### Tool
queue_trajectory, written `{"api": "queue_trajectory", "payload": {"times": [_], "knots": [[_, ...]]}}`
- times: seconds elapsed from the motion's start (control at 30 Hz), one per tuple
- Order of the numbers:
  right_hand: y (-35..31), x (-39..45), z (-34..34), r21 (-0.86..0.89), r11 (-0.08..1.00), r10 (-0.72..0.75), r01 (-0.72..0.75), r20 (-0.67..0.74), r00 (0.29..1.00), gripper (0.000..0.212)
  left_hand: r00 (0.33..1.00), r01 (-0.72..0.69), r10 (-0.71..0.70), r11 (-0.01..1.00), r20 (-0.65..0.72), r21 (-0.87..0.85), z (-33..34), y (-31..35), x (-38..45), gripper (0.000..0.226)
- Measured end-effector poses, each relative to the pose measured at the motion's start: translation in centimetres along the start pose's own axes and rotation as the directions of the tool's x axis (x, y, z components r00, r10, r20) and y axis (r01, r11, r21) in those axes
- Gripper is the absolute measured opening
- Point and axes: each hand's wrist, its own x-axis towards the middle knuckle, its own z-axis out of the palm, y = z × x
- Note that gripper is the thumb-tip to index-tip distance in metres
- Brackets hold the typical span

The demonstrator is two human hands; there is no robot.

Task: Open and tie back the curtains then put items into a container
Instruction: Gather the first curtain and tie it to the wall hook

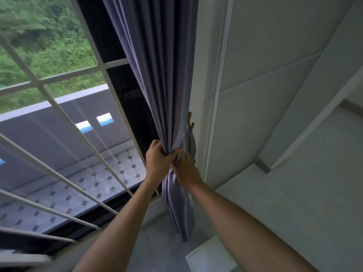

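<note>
Nearest the camera, a pale flat object [211,259] sits at the bottom edge on the floor, only its corner showing, so what it is stays unclear. Two bare forearms reach up from there, and both hands meet on one curtain [157,75], bunched into a narrow column at the right side of the window. The left hand [157,160] is closed around the gathered folds from the left, and the right hand [185,170] is closed on the cloth just beside it, fingers pinching at the same waist; the hands touch. Below the grip the lavender fabric hangs loose toward the floor. Just beyond the hands, against the white wall, one small hook [190,119] sticks out, with a strip of matching cloth, the tieback [191,142], hanging from it right behind the bundle. So the step in hand looks like the tying back: the curtain is already drawn open and gathered, not yet bound. The next move calls for one hand to keep the folds squeezed while the other brings the tieback round them and up to the hook. Farther out, white window bars [59,107] cross the glass, then a tiled balcony, then green hillside. The count: one curtain, one hook, one tieback, two hands; no container clearly in view
</note>
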Motion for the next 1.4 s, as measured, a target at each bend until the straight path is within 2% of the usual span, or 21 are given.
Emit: {"api": "queue_trajectory", "payload": {"times": [0.07,0.2,0.23,0.27,0.33,0.4,0.5,0.57,0.67,0.73,0.83,0.9,0.97,1.03,1.1,1.2,1.3,1.4], "knots": [[0.2,-0.7,0.3,-0.188,0.982,-0.04,0.016,-0.128,0.991,0.063,1.0,-0.002,0.003,1.0,0.023,-0.03,0.2,0.4,0.4,0.022],[0.5,-0.2,1.0,-0.156,0.988,-0.034,0.002,-0.203,0.979,0.059,0.998,0.049,-0.047,0.998,0.047,-0.041,0.6,0.6,0.7,0.022],[0.8,0.2,1.3,-0.046,0.998,-0.046,0.037,-0.206,0.977,0.054,0.997,0.06,-0.058,0.997,0.046,-0.04,0.7,0.6,0.8,0.021],[0.9,0.5,1.1,0.177,0.984,-0.004,0.038,-0.189,0.982,0.048,0.996,0.073,-0.071,0.997,0.044,-0.036,0.7,0.4,0.9,0.02],[1.6,0.8,1.0,0.617,0.787,0.1,-0.003,-0.123,0.987,0.038,0.993,0.109,-0.108,0.994,0.036,-0.018,0.6,0.2,1.2,0.019],[2.6,1.1,0.7,0.756,0.655,0.257,-0.011,-0.208,0.944,0.036,0.992,0.12,-0.119,0.993,0.034,-0.012,0.5,-0.1,1.5,0.02],[5.3,3.1,0.3,0.714,0.69,0.431,-0.12,-0.272,0.86,0.032,0.993,0.109,-0.109,0.994,0.036,-0.007,0.6,-0.3,1.6,0.02],[7.0,5.5,0.3,0.591,0.763,0.454,-0.263,-0.2,0.868,0.045,0.994,0.102,-0.102,0.995,0.03,-0.005,0.7,-0.4,1.5,0.021],[8.2,8.6,0.9,0.389,0.851,0.415,-0.353,-0.085,0.906,0.068,0.996,0.089,-0.089,0.996,0.02,0.001,1.0,-0.5,1.5,0.02],[8.3,10.0,1.5,0.225,0.894,0.404,-0.387,-0.036,0.914,0.064,0.995,0.095,-0.095,0.995,0.007,0.012,1.1,-0.5,1.6,0.021],[8.6,11.3,1.8,0.071,0.903,0.428,-0.424,-0.053,0.902,0.038,0.994,0.11,-0.109,0.994,-0.02,0.005,1.1,-0.5,1.7,0.023],[8.8,11.4,1.9,0.106,0.905,0.419,-0.412,-0.053,0.906,0.032,0.994,0.106,-0.106,0.994,-0.029,0.004,1.2,-0.4,1.5,0.021],[9.0,10.8,1.6,0.283,0.884,0.393,-0.373,-0.016,0.92,0.032,0.994,0.103,-0.103,0.995,-0.035,0.007,1.2,-0.3,1.2,0.02],[8.7,9.2,0.9,0.498,0.78,0.418,-0.379,0.036,0.908,0.032,0.993,0.11,-0.11,0.994,-0.037,0.004,1.2,0.0,1.0,0.019],[8.0,6.7,0.3,0.629,0.686,0.434,-0.365,0.049,0.9,0.025,0.993,0.116,-0.116,0.993,-0.037,-0.009,1.2,0.1,0.8,0.019],[6.5,2.0,-0.3,0.666,0.664,0.401,-0.339,0.066,0.914,0.023,0.993,0.107,-0.108,0.994,-0.043,-0.037,1.1,0.5,1.0,0.017],[5.0,-1.7,-0.5,0.626,0.669,0.42,-0.401,0.127,0.898,0.023,0.996,0.089,-0.091,0.993,-0.017,-0.079,1.3,0.9,1.0,0.015],[3.7,-3.4,-1.6,0.657,0.644,0.476,-0.393,0.058,0.877,0.02,0.997,0.061,-0.056,0.993,0.053,-0.098,1.1,1.2,1.4,0.014]]}}
